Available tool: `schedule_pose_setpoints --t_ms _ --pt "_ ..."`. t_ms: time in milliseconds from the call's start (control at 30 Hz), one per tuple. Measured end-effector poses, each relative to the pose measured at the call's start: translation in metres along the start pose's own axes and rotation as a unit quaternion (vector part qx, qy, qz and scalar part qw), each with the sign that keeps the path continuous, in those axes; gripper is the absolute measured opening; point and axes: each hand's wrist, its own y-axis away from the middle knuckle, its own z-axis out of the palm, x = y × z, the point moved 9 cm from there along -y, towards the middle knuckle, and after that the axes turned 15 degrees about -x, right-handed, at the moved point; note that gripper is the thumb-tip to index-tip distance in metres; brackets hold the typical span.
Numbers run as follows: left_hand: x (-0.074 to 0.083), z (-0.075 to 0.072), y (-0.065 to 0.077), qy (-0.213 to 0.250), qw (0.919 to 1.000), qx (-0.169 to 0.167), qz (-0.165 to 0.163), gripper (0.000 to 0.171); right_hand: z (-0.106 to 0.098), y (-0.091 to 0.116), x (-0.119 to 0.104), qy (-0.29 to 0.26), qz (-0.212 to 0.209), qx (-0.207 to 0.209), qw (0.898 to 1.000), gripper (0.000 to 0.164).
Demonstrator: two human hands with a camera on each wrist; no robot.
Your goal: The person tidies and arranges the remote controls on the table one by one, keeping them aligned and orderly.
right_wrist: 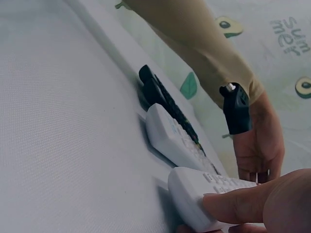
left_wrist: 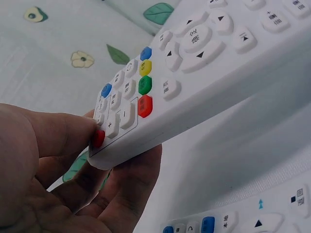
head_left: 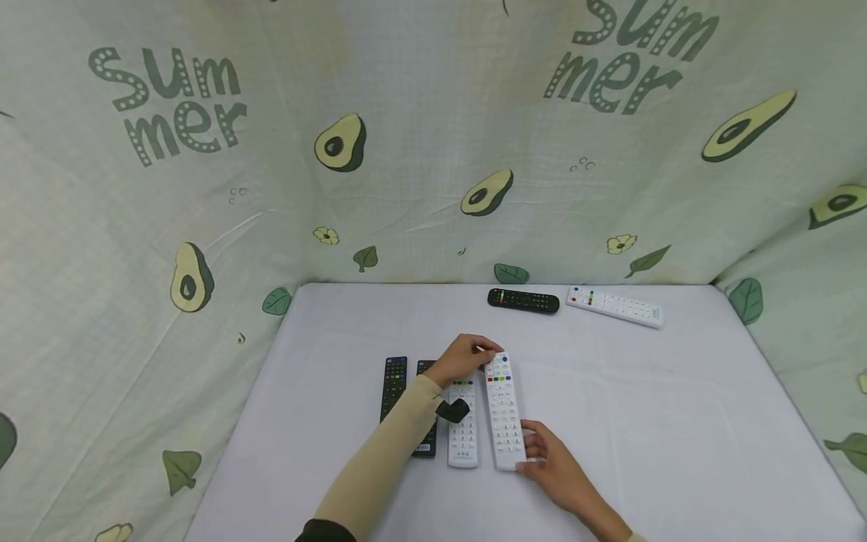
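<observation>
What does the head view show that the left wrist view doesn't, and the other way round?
Only the head view shows the two black remotes on the table, the far black remote and far white remote, and the right hand. Only the left wrist view shows the thumb on the red button. Both show the left hand gripping the white remote.

Backdrop cloth (head_left: 420,150): "Summer" printed in dotted green letters, split over two lines as "Sum / mer". One print upper left, one upper right in the head view; a third shows partly in the right wrist view (right_wrist: 291,34).

White remote (left_wrist: 204,73) held in the left hand (left_wrist: 58,170): plus and minus signs on two keys by the red corner button; arrow marks on the round pad. Other key legends too small to read.
</observation>
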Motion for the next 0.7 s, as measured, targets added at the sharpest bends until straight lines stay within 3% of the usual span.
schedule_pose_setpoints --t_ms 367,700 --pt "-0.002 0.005 -0.007 -0.02 0.9998 -0.001 -0.007 0.023 -0.002 0.0 -0.001 0.038 0.024 0.047 0.998 0.069" --pt "-0.001 0.009 -0.012 -0.046 0.9985 -0.012 -0.027 0.028 -0.004 0.002 -0.007 0.066 0.027 0.06 0.996 0.071"
